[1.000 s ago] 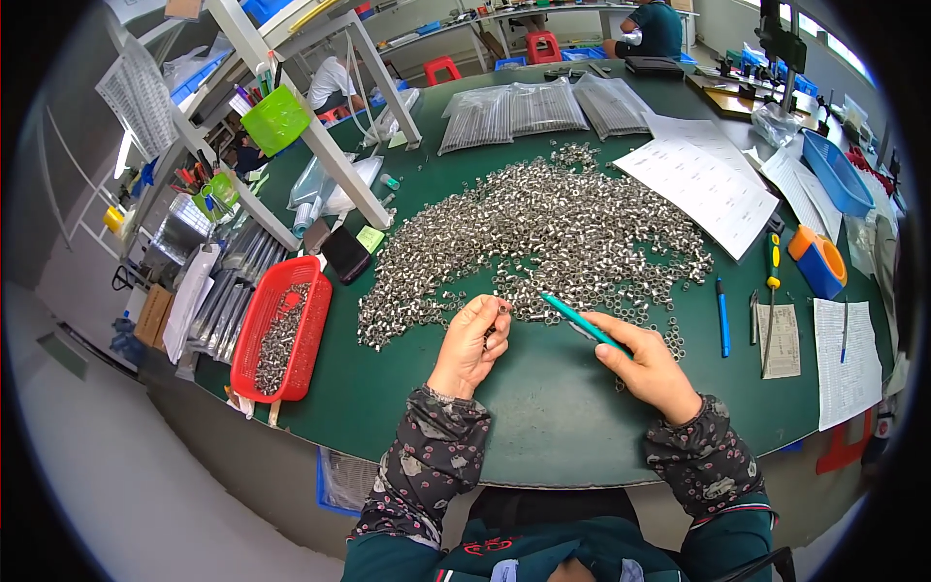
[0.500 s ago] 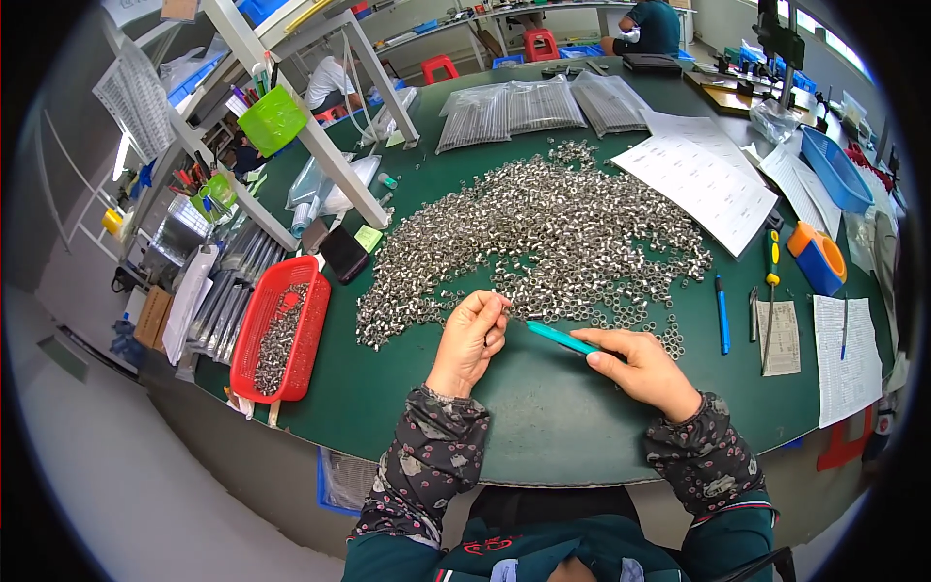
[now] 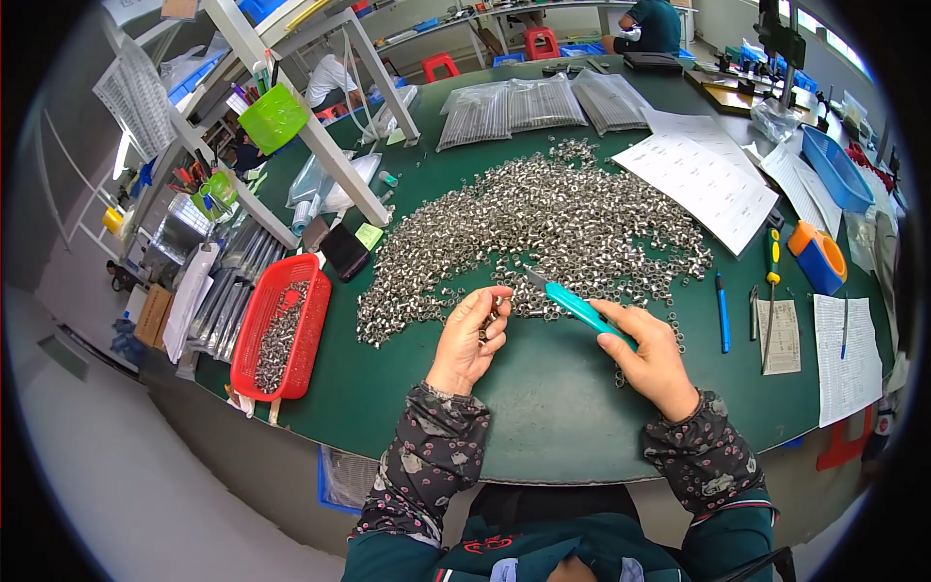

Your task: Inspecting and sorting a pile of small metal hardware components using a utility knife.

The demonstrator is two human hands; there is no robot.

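Head view: left hand (image 3: 467,338) curled, fingers pinched on small metal rings (image 3: 493,312) at pile edge. Right hand (image 3: 652,353) clamped on one teal knife (image 3: 574,305), blade toward rings. One big ring pile (image 3: 543,233) on green table (image 3: 543,398); one red basket (image 3: 283,328) left.

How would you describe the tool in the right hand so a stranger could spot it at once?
Start at the green table and its heap of small metal parts. At the heap's near edge, the right hand holds a slim teal-handled tool, tip toward the left hand. The pen and screwdriver lie unheld further right.
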